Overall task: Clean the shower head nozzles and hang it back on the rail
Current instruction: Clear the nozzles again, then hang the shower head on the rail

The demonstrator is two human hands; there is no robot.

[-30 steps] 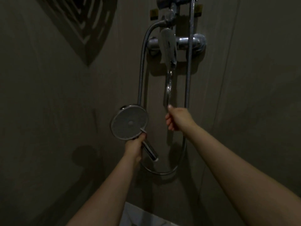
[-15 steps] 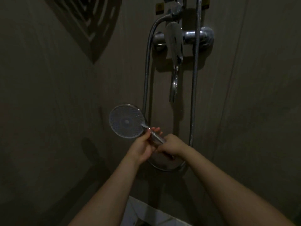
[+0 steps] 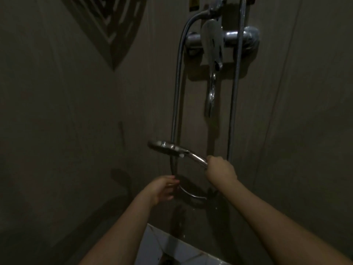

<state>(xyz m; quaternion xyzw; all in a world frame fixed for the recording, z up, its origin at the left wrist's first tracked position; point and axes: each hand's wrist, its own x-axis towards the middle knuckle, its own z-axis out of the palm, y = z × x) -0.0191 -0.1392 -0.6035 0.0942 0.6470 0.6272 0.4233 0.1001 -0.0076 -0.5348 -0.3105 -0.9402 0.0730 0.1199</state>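
The right hand (image 3: 221, 170) is closed in a fist around the chrome handle (image 3: 198, 159) of the shower head (image 3: 166, 148). It holds the shower head out roughly level, so the round head shows edge-on, pointing left from the fist, with its sprayer face turned away from the camera. The head sits in front of the wall (image 3: 57, 131), off any holder.

The left hand (image 3: 162, 189) is lower and to the left, palm turned inward, fingers loosely curled and partly spread. Its fingertips reach the metal hose (image 3: 176, 92) just where the hose begins to curve; whether they pinch it or merely touch it is unclear in the dim light.

The hose drops from the fitting above, passes behind the shower head, and loops beneath both hands before rising toward the handle. To the right of the right hand a thin vertical rail (image 3: 236, 92) runs up the wall. Higher up, the chrome mixer tap (image 3: 223, 38) sits across the wall, its lever and spout (image 3: 211, 96) hanging down between the hose and the rail. Below the forearms, a pale tiled ledge (image 3: 162, 245) shows at the bottom of the view.
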